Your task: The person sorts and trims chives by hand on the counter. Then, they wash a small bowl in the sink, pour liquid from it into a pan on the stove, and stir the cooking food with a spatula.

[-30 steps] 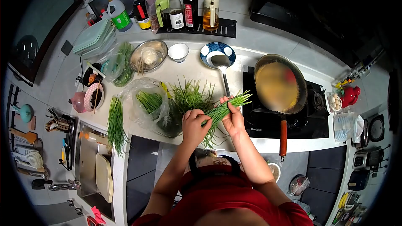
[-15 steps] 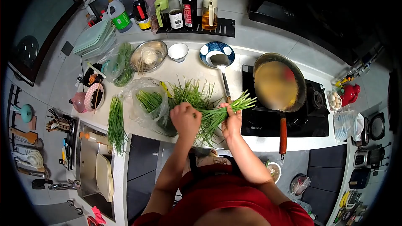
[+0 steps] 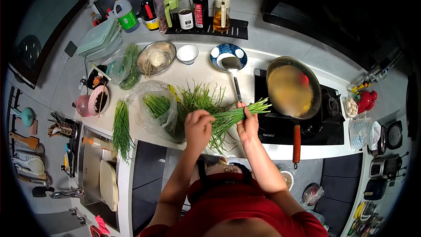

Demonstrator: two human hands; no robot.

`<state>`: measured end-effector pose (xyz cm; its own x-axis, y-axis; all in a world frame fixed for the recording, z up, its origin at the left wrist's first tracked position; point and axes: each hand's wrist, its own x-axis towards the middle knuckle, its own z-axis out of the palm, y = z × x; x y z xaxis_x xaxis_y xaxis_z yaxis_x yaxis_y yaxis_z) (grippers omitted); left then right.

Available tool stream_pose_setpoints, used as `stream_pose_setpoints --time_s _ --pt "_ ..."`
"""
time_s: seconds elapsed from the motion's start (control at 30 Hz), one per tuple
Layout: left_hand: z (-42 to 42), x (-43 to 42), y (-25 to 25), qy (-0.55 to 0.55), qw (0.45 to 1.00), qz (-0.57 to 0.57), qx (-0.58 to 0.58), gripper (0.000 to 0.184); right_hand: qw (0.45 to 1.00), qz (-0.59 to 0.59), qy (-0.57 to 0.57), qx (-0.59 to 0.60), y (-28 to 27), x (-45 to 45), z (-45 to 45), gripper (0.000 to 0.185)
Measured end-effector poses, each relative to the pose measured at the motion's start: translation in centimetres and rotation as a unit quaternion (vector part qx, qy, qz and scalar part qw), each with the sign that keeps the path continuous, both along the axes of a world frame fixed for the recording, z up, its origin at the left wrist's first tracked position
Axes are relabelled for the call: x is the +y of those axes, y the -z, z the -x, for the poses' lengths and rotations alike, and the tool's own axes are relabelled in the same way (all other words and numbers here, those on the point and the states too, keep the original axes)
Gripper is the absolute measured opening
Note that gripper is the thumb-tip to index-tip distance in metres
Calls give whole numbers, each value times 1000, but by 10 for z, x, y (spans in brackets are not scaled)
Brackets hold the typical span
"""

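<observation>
A bunch of green chives [image 3: 232,118] lies across my right hand [image 3: 248,127], which is closed round it near the pale stem ends. The stems point right toward the stove. My left hand [image 3: 198,128] is at the leafy end on the left, with fingers loosely bent and apart; its fingertips reach the leaves, and I see nothing held in them. Behind it, a loose heap of chives [image 3: 199,96] lies on the counter. Left of that hand sits a clear plastic bag [image 3: 149,92] with more chives inside. Another chive bundle [image 3: 122,127] rests farther left.
At right, a frying pan [image 3: 280,72] with yellowish contents stands on the black stove [image 3: 280,137], its handle jutting frontward. A metal spatula [image 3: 237,85] leans on a blue plate [image 3: 215,62]. A white bowl [image 3: 187,55] and a metal bowl [image 3: 171,63] stand behind; a sink [image 3: 93,166] is at left.
My left hand has loosened from a fist and moved slightly right, nearer the leaves. My right hand has shifted a little right and turned, still gripping the chives.
</observation>
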<state>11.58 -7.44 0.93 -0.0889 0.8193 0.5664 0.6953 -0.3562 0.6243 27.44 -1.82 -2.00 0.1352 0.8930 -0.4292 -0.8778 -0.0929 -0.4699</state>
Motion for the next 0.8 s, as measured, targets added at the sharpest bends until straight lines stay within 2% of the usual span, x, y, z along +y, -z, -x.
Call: stream_pose_setpoints --time_s 0.13,0.8 --pt "-17 -4 -10 53 997 8 50 12 1000 -10 -8 11 -1 0 -1 19" --pt "-28 -2 -1 40 995 30 82 11 999 -27 -17 -22 -18 -12 7 20"
